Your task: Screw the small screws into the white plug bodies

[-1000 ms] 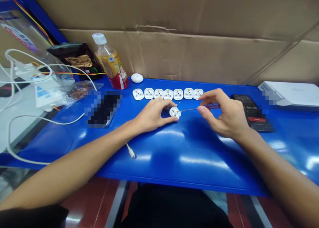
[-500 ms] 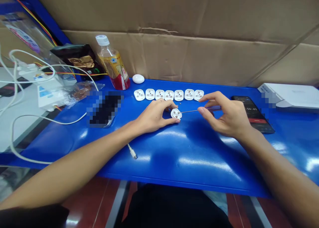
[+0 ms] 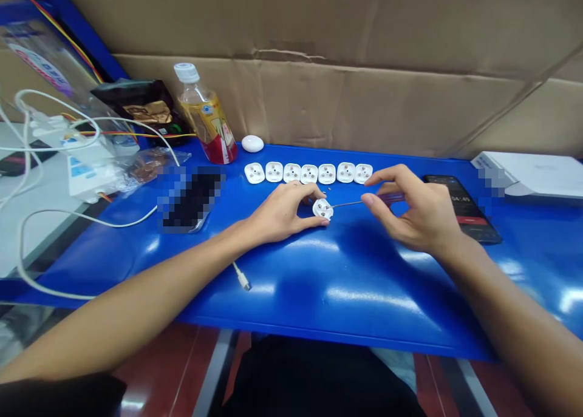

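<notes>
Between the thumb and fingers of my left hand (image 3: 286, 213) is a small round white part (image 3: 323, 209) with metal contacts, held just above or on the blue table (image 3: 291, 289). My right hand (image 3: 407, 210) pinches the handle of a thin screwdriver (image 3: 348, 204). Its shaft points left and its tip meets the right side of the white part. Behind my hands lie several white square covers (image 3: 327, 174) in a row, with metal pieces inside. Tiny bits (image 3: 328, 189) rest on the table between the row and the held part.
At the left are a phone (image 3: 194, 200), a drink bottle (image 3: 209, 122), white cables (image 3: 59, 216) and a dark bag (image 3: 146, 110). A white oval object (image 3: 252, 143) sits behind the row. Another phone (image 3: 464, 207) and a white box (image 3: 531, 177) are right. A cable plug (image 3: 243, 280) lies in front.
The held white part has shifted very slightly down and right, together with the screwdriver tip. Both hands keep their grips and are otherwise nearly still.
</notes>
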A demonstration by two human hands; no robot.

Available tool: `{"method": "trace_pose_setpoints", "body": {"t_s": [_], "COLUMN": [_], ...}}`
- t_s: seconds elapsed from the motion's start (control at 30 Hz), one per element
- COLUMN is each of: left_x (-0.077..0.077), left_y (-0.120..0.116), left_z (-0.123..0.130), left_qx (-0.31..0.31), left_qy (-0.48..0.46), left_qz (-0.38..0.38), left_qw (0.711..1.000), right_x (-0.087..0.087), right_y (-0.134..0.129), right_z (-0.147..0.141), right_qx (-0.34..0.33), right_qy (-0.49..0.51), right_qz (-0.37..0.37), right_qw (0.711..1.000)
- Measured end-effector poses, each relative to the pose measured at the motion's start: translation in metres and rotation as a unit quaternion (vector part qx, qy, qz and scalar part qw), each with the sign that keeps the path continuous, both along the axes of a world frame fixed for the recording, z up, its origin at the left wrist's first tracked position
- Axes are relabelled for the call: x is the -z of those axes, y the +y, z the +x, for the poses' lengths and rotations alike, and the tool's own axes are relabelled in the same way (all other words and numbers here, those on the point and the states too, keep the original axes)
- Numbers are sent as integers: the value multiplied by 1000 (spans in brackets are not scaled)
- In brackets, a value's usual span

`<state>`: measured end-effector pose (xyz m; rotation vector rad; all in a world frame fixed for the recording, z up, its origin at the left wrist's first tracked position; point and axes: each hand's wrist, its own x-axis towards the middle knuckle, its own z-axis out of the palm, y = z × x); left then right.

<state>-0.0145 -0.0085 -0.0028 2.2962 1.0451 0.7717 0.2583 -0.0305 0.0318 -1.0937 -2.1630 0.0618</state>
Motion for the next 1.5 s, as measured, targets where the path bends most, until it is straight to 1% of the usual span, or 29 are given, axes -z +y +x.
{"method": "trace_pose_setpoints", "body": {"t_s": [0.07,0.2,0.33,0.47,0.5,0.63,0.67,0.7,0.8,0.83,0.93,0.97,1.0,1.1,1.13,1.23,1.3,1.4,1.5], "left_x": [0,0,-1,-1,-1,-2,-2,-2,-2,-2,-1,-1,-1,-1,-2,-2,-2,0,1], "left_y": [0,0,0,0,1,0,0,0,-1,-1,-1,-1,-1,-1,-1,-1,-1,-1,-1], "left_z": [0,0,0,0,0,0,0,0,0,1,1,0,0,0,0,0,1,2,3], "left_qx": [2,2,-3,-10,-11,-14,-12,-9,-1,0,3,4,4,-3,-5,-6,-8,-20,-36], "left_qy": [-4,-9,-11,-30,-31,-26,-27,-27,-25,-25,-29,-30,-30,-30,-30,-37,-43,-46,-33], "left_qz": [-2,-3,-12,-28,-30,-29,-28,-27,-28,-28,-30,-29,-27,-24,-25,-33,-41,-37,-15], "left_qw": [1000,1000,1000,999,999,999,999,999,999,999,999,999,999,999,999,999,998,998,999], "right_x": [-1,-2,-4,-4,-4,-5,-5,-4,0,1,0,0,0,0,0,-4,-7,-11,-13], "right_y": [0,1,1,-1,-1,-1,-1,-2,-3,-3,-4,-4,-4,-3,-2,-1,-1,-3,-5], "right_z": [1,3,4,0,-1,-3,-3,-3,-4,-4,-3,-2,-2,-2,-2,0,0,-4,-11], "right_qx": [-20,5,-37,10,9,-56,-53,-35,34,34,-26,-34,-26,27,23,-27,-39,-20,5], "right_qy": [2,-32,-53,-54,-50,-37,-36,-35,-34,-32,-29,-30,-34,-46,-47,-47,-44,-23,13], "right_qz": [-14,17,-19,15,17,-15,-9,6,50,51,22,18,22,46,44,0,-25,-60,-118], "right_qw": [1000,999,998,998,999,998,998,999,998,998,999,999,999,998,998,999,998,998,993]}}
